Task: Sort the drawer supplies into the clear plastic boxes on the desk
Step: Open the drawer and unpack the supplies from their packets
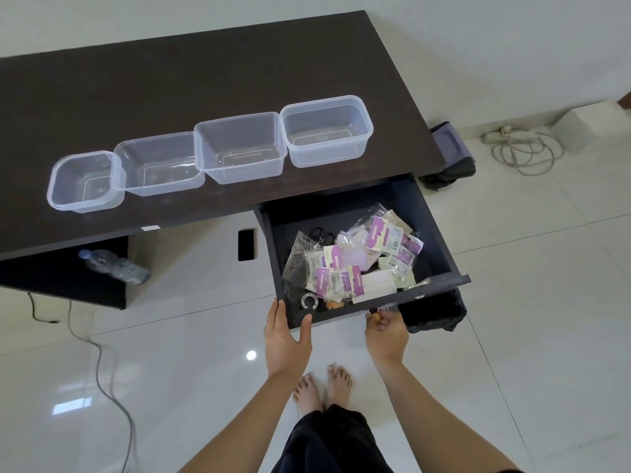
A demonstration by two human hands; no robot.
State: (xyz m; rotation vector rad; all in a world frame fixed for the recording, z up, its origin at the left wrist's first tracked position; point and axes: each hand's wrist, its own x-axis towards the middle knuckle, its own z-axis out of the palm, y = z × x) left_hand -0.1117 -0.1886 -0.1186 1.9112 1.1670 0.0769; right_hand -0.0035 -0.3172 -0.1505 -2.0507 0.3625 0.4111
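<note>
L hand (286, 339) grips the drawer (440, 233) front at its L corner, thumb hooked over the edge, fingers flat along the side. R hand (385, 331) is curled under the front panel near its middle, fingers pinched narrow on what looks like the handle; can't tell exactly what it holds. Drawer is pulled open, tilted slightly.

Inside, at 12 from the hands: a heap of packets (355, 261) w/ purple-and-white cards in clear bags, a silver ring (309, 301) at the near L corner, black scissors (321, 235) toward the back, partly buried.

Further out at 11: dark tabletop (205, 73) w/ 4 clear boxes in a row, touching or nearly so. From L: box 1 (58, 186), box 2 (136, 158), box 3 (211, 148), box 4 (293, 131). All 4 hold nothing.

At 9, under the tabletop: a bottle (114, 266) lying on its side. A phone (246, 244) on the floor just L of the drawer. Black bag (433, 314) at 2, touching the drawer's R end. Cables (522, 151) on the floor at 1, well apart.
</note>
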